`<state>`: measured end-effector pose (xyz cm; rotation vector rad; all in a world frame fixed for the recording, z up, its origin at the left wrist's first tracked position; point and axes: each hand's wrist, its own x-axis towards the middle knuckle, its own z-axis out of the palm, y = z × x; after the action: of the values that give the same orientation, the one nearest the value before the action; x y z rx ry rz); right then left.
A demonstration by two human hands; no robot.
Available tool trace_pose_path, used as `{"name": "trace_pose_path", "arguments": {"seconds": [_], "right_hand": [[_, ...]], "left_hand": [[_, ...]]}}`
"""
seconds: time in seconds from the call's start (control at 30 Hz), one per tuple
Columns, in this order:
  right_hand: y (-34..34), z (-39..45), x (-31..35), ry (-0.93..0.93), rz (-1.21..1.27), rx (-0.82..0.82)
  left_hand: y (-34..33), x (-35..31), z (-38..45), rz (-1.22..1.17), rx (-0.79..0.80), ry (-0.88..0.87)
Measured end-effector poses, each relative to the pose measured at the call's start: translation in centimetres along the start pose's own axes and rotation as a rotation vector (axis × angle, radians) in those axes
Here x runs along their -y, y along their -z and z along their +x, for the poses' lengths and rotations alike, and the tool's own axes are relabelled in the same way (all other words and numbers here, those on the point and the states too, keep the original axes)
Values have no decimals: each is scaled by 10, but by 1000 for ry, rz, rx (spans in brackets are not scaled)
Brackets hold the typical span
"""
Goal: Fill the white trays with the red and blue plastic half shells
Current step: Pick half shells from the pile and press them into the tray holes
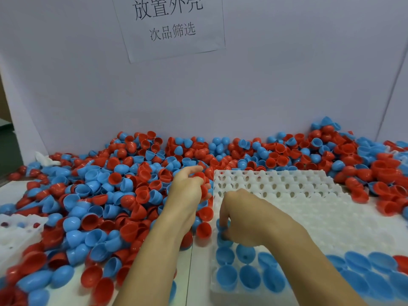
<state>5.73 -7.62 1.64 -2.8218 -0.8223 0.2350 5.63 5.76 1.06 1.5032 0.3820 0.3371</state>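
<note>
A white tray [309, 195] with many round pockets lies at the right; its near rows hold blue half shells [249, 277] and one red shell [400, 262] at the far right. My right hand [247, 219] pinches a blue half shell [221, 225] over a pocket at the tray's left edge. My left hand [187, 191] hovers just left of the tray, fingers curled round red half shells [202, 181]. A big loose pile of red and blue half shells [110, 195] covers the table to the left and behind.
A second white tray [19, 235] pokes in at the left edge, partly buried by shells. A white wall with a paper sign [170, 25] closes off the back. A white crumpled cloth [44, 159] lies at the back left.
</note>
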Motion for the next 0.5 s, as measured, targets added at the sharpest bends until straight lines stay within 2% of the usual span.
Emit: {"name": "trace_pose_path", "arguments": {"seconds": [0.1, 0.2, 0.27, 0.4, 0.5], "right_hand": [[2, 0, -3, 9, 6, 17], [10, -5, -16, 67, 130, -9], [15, -6, -26, 73, 280, -140], [16, -3, -32, 94, 601, -509], [17, -1, -32, 112, 711, -597]], "left_hand": [[2, 2, -1, -3, 44, -27], [3, 2, -4, -41, 79, -45], [3, 2, -5, -45, 91, -69], [-1, -1, -11, -58, 173, -146], [-4, -3, -14, 23, 292, -229]]}}
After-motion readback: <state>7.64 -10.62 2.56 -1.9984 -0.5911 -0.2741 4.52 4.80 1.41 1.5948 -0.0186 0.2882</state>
